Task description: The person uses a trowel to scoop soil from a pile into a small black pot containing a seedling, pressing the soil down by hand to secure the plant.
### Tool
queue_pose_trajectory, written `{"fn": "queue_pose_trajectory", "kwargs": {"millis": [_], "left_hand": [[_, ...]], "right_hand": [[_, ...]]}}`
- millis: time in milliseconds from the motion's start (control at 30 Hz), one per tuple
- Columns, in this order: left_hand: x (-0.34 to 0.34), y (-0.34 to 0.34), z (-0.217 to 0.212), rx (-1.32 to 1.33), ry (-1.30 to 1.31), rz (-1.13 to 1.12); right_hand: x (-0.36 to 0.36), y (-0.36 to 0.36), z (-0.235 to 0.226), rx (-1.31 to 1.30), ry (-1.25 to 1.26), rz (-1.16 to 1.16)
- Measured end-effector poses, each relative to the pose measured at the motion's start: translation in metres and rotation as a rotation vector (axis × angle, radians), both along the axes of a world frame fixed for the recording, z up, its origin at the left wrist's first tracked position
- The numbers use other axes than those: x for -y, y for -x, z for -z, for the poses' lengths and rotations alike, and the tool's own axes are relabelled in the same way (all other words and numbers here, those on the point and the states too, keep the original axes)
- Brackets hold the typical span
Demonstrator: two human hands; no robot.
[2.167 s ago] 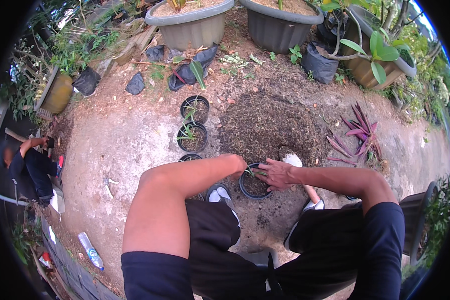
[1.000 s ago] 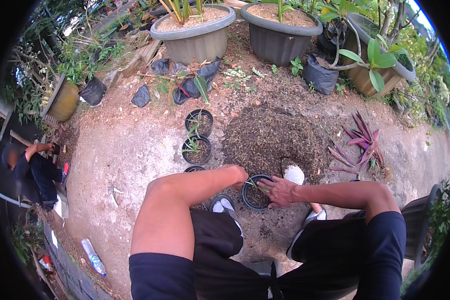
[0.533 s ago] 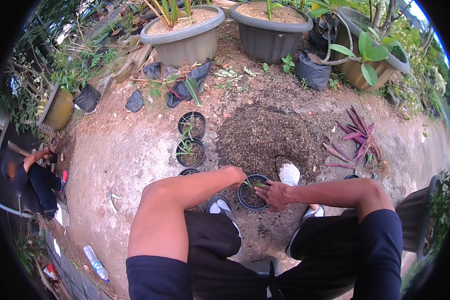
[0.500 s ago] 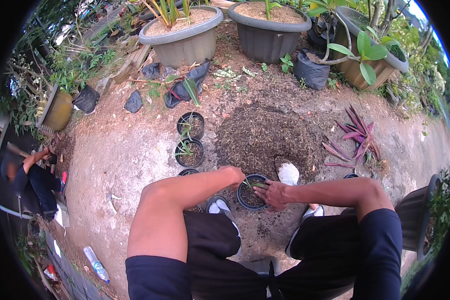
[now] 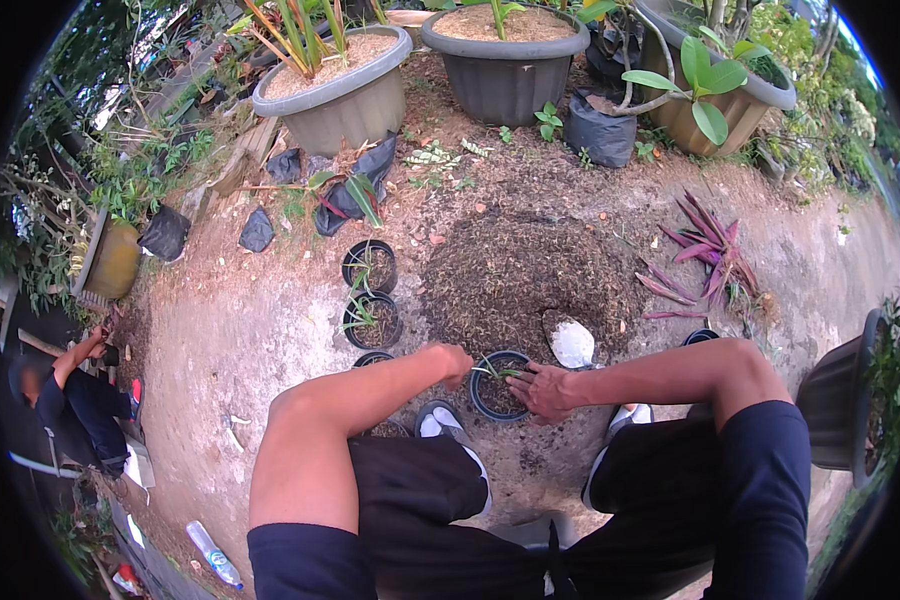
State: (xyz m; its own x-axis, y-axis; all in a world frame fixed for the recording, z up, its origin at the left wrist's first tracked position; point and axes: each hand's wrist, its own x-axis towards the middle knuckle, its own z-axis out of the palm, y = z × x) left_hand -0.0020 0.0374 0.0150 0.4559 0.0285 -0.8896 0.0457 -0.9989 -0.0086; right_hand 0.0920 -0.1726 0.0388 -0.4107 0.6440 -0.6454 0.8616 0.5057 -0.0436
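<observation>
While both hands [image 5: 500, 375] press flat, grips spread, on the pot [image 5: 497, 385] rim, bare ground [image 5: 240, 330] lies leftward.

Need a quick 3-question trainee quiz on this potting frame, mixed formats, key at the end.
1. True or false: the right hand rests on the rim of the small black pot between the feet.
2. Which lies just right of that pot? A) white trowel B) plastic bottle C) yellow pot
3. Fill in: the left hand holds a small green ____ at the pot's rim.

Key: 1 true; 2 A; 3 seedling.
</observation>
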Motion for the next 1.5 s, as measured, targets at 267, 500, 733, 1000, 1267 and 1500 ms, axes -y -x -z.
{"fn": "queue_pose_trajectory", "kwargs": {"millis": [267,500,733,1000,1267,1500], "left_hand": [[0.01,-0.008,-0.019,0.01,-0.008,0.017],[-0.005,-0.001,0.004,-0.042,0.011,-0.011],[-0.006,0.012,0.003,0.058,0.049,0.004],[0.003,-0.006,0.0,0.019,0.014,0.035],[-0.009,0.005,0.003,0.078,0.044,0.02],[-0.001,0.004,-0.012,0.042,0.064,0.007]], "right_hand": [[-0.008,0.003,0.003,0.046,0.11,0.03],[-0.002,0.003,-0.005,0.0,-0.013,0.024],[0.009,0.005,0.005,0.009,0.087,0.037],[0.011,0.007,0.01,0.028,0.077,0.022],[0.003,0.019,-0.017,0.014,0.064,0.053],[0.013,0.016,0.007,-0.038,0.167,0.109]]}}
